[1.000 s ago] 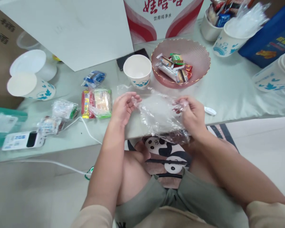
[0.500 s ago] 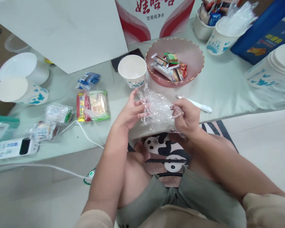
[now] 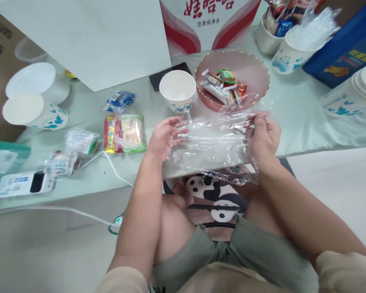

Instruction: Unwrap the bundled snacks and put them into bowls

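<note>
A clear, crinkled plastic bag (image 3: 212, 142) is stretched between my two hands over the table's front edge. My left hand (image 3: 167, 136) has the bag's left edge at its fingers, which are bent and slightly apart. At the bag's upper right corner, my right hand (image 3: 265, 134) pinches the film between thumb and fingers. Just behind the bag stands an empty white paper cup (image 3: 177, 91) with blue leaf prints. Beside the cup is a pink ribbed bowl (image 3: 253, 75) holding several wrapped snacks (image 3: 224, 87). The pen-like white tool seen earlier is now hidden behind the bag and my right hand.
Several snack packs (image 3: 125, 132) lie on the left of the table, near a white cable (image 3: 111, 162) and a white device (image 3: 21, 184). Paper cups (image 3: 33, 112) lie farther left. Stacked cups (image 3: 347, 95) and a bag-filled cup (image 3: 288, 55) are on the right.
The bunched bag has been spread wide. My right hand has moved right and slightly up with its edge, while my left hand shifted a little left. The camera view moved slightly.
</note>
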Available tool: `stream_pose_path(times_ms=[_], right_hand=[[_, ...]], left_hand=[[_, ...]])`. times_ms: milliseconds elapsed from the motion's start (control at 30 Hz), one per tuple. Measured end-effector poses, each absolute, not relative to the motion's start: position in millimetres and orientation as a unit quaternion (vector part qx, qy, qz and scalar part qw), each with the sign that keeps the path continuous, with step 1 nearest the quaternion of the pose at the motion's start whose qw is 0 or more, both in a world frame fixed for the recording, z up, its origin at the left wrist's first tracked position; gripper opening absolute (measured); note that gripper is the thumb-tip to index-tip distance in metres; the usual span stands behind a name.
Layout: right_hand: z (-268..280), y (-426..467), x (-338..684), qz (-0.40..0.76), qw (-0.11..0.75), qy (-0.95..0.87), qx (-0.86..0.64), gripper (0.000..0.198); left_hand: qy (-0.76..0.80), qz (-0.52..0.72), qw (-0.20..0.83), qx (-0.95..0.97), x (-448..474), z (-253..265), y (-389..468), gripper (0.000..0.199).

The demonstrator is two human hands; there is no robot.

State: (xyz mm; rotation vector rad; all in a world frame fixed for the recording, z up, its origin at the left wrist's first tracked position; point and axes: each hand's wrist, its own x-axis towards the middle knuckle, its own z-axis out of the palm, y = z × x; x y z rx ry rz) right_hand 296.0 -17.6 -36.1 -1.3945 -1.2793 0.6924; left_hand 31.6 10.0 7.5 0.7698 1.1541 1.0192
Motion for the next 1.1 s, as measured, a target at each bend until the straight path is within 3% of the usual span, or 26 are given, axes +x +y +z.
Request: stream_pose_path(times_ms=[67,133,167,267,400,533,667,733,933,1100], right_hand=[[-30,-21,292,0.289,0.572,-0.488,-0.593,0.040],[-23,-24,287,0.308,0.570,-0.483,-0.589,0.035],[-19,-26,285,0.318,0.554,-0.495,-0.589,0.034],[-13,-28,281,0.348,0.471,-0.535,-0.609,0.034],[-11,-27,282,0.350,0.443,-0.537,-0.626,0.011],[-14,-23,286,0.299,0.519,-0.503,-0.623,0.015],[-16,-22,282,0.366,0.590,-0.417,-0.586,0.026],[-13,-22,280,0.396,0.583,-0.386,-0.595,0.034],[-2,-17,300,0.484,0.445,-0.429,-0.619,0.045],[-10,-9,315,0.415,0.566,-0.381,-0.603,0.040]], left_hand=[[0.496,0.395,0.667,0.392,34,8,8,0.030],[0.534,0.392,0.622,0.417,37,6,8,0.019],[0.555,0.415,0.591,0.413,39,6,8,0.014],[0.578,0.501,0.524,0.374,41,5,13,0.028],[0.584,0.578,0.444,0.357,35,5,17,0.027],[0.583,0.598,0.394,0.383,29,2,17,0.026],[0.575,0.609,0.357,0.414,30,-1,16,0.027],[0.581,0.609,0.329,0.429,31,-1,15,0.026],[0.588,0.611,0.252,0.466,20,-4,19,0.031],[0.583,0.634,0.303,0.407,16,-3,24,0.034]])
